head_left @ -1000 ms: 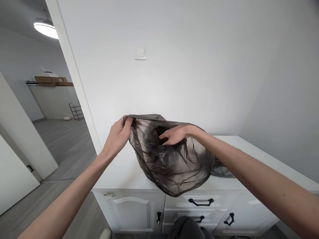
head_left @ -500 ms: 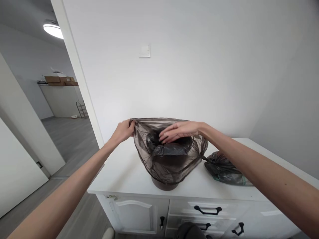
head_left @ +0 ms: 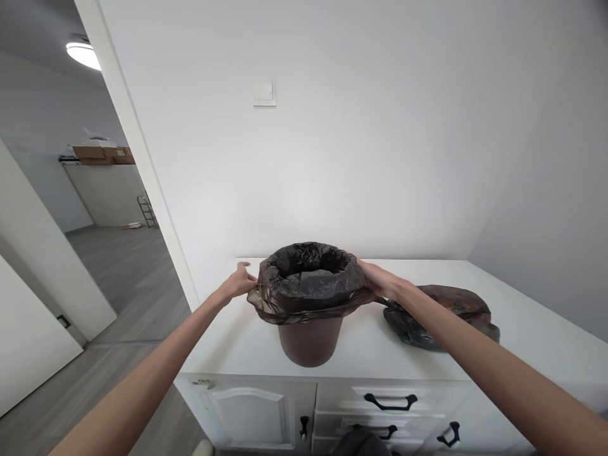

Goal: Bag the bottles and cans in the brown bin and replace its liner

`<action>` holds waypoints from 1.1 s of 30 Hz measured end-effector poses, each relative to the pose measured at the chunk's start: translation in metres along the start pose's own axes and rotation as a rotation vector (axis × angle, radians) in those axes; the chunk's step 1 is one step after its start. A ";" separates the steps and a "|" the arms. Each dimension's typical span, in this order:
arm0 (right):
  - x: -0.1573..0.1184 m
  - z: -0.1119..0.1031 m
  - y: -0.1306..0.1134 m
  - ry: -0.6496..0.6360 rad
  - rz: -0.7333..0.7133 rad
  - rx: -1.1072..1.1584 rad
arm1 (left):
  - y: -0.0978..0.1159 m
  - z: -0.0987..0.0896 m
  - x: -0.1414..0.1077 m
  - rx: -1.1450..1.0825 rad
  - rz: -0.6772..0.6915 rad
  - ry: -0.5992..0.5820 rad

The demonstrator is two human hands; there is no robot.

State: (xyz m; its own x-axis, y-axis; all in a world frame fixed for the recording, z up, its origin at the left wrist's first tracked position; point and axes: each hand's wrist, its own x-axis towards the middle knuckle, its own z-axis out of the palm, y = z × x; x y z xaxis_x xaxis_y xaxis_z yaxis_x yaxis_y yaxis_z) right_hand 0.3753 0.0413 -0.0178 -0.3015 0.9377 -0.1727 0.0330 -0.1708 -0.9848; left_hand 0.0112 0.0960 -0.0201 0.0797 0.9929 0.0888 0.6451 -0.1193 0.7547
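A brown trash bin [head_left: 311,342] stands upright on the white cabinet. A thin black trash bag [head_left: 308,288] lines it, its upper part folded down over the rim and its loose edge flaring round the outside. At the left side of the rim, my left hand [head_left: 240,282] pinches the bag, with one finger sticking up. My right hand [head_left: 380,278] grips the bag at the right side of the rim; its fingertips are partly hidden behind the plastic. Beside my right forearm lies a filled, tied dark plastic bag [head_left: 463,307].
The white cabinet [head_left: 218,354] has drawers and doors with black handles and stands against a wall with a light switch [head_left: 265,93]. A doorway on the left shows grey floor, a step ladder [head_left: 146,211] and cardboard boxes [head_left: 102,154].
The bag was spread wide over the bin; now its edge is folded down outside the rim. My right hand has left the opening for the right side, and my left hand has moved lower.
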 end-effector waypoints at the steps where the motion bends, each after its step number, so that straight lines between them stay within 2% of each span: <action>1: -0.009 0.000 0.003 0.016 -0.018 0.009 | 0.001 -0.001 -0.006 -0.021 0.039 0.053; 3: -0.025 0.000 0.009 0.020 -0.077 0.016 | 0.008 -0.002 -0.022 -0.103 0.165 0.140; 5: -0.037 0.000 0.019 -0.037 -0.139 0.018 | 0.019 0.002 -0.040 -0.202 0.301 0.140; 8: -0.046 -0.001 0.040 -0.126 -0.199 -0.005 | 0.030 0.018 -0.064 -0.242 0.398 0.012; 10: -0.046 -0.001 0.052 -0.173 -0.219 -0.094 | 0.026 0.032 -0.073 -0.198 0.449 -0.057; 12: -0.047 -0.002 0.056 -0.186 -0.247 -0.271 | 0.012 0.043 -0.078 -0.118 0.501 -0.101; 13: -0.049 -0.003 0.054 -0.147 -0.261 -0.381 | 0.000 0.047 -0.079 -0.069 0.518 -0.099; 14: -0.053 -0.003 0.049 -0.072 -0.274 -0.490 | -0.013 0.049 -0.080 -0.015 0.529 -0.085; 17: -0.073 -0.004 0.020 0.267 -0.346 -0.727 | -0.061 0.045 -0.083 0.157 0.491 -0.034; 19: -0.090 0.001 -0.002 0.383 -0.464 -0.811 | -0.092 0.039 -0.083 0.255 0.444 -0.062; 20: -0.096 0.004 -0.012 0.369 -0.525 -0.844 | -0.104 0.036 -0.083 0.297 0.416 -0.079; 22: -0.103 0.013 -0.026 0.230 -0.584 -0.893 | -0.123 0.035 -0.080 0.368 0.356 -0.083; 25: -0.095 0.028 -0.034 0.039 -0.587 -0.983 | -0.136 0.041 -0.074 0.448 0.301 -0.041; 29: -0.068 0.038 -0.037 0.081 -0.614 -1.144 | -0.139 0.050 -0.071 0.494 0.317 0.017; 33: -0.042 0.032 -0.046 0.140 -0.647 -1.165 | -0.140 0.052 -0.074 0.494 0.295 0.064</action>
State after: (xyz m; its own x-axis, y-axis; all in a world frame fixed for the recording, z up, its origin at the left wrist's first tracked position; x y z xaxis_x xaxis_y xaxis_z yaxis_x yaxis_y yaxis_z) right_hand 0.3560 -0.0001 0.0355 -0.4739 0.7862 0.3966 0.7309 0.6024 -0.3208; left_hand -0.0455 0.0389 -0.1660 0.2738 0.9140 0.2995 0.8822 -0.3627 0.3004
